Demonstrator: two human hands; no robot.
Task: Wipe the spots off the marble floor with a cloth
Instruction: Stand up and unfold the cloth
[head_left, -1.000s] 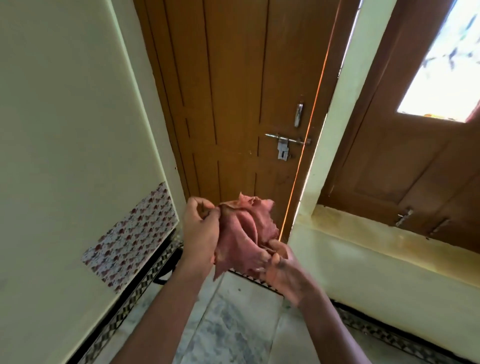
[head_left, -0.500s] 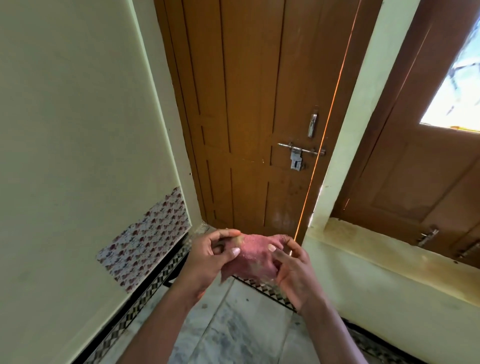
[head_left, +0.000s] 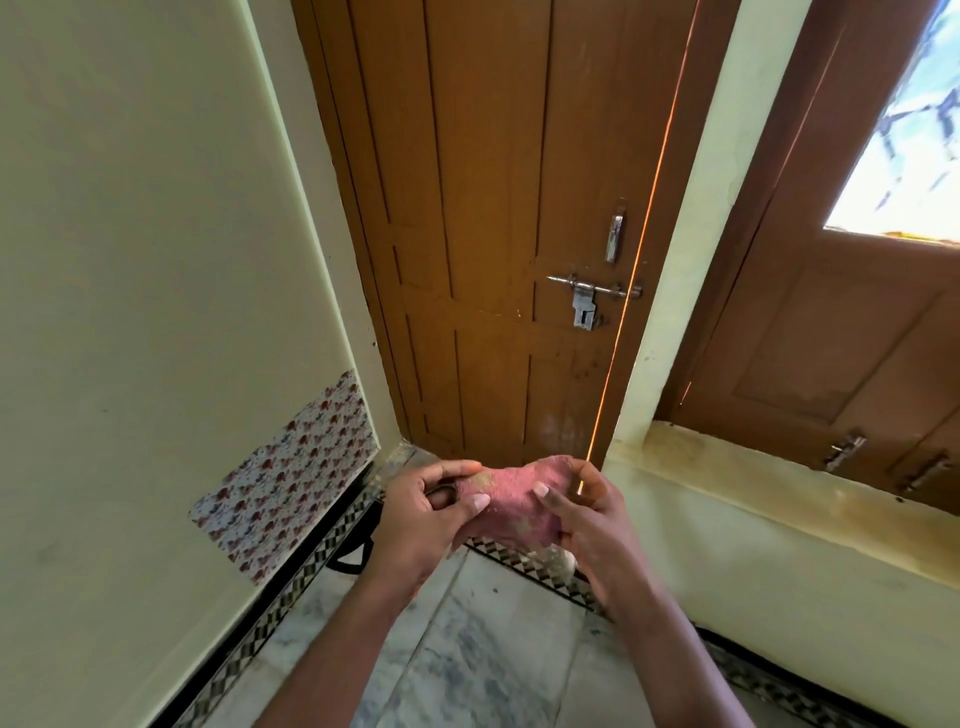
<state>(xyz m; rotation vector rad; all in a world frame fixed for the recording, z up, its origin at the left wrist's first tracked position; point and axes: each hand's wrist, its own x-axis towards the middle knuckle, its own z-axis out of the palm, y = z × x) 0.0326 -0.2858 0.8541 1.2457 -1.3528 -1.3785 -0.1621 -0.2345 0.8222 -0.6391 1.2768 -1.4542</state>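
Above marble floor (head_left: 483, 654), cloth (head_left: 517, 501) pinched between both hands (head_left: 519, 514)

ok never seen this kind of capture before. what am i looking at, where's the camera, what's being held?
There is no machine here: a person is working with bare hands. The one camera sits on their head and looks forward and down, so the two forearms come in from the bottom edge. The wide lens bends the straight lines.

The left hand and the right hand both pinch a pink cloth, stretched between them in the air. It does not touch the floor.

Below is the marble floor, grey-veined, with a black-and-white patterned border along the walls. Ahead is a brown wooden door with a metal latch. On the left wall is a floral patterned patch; to the right, a window.

No wiping has started.
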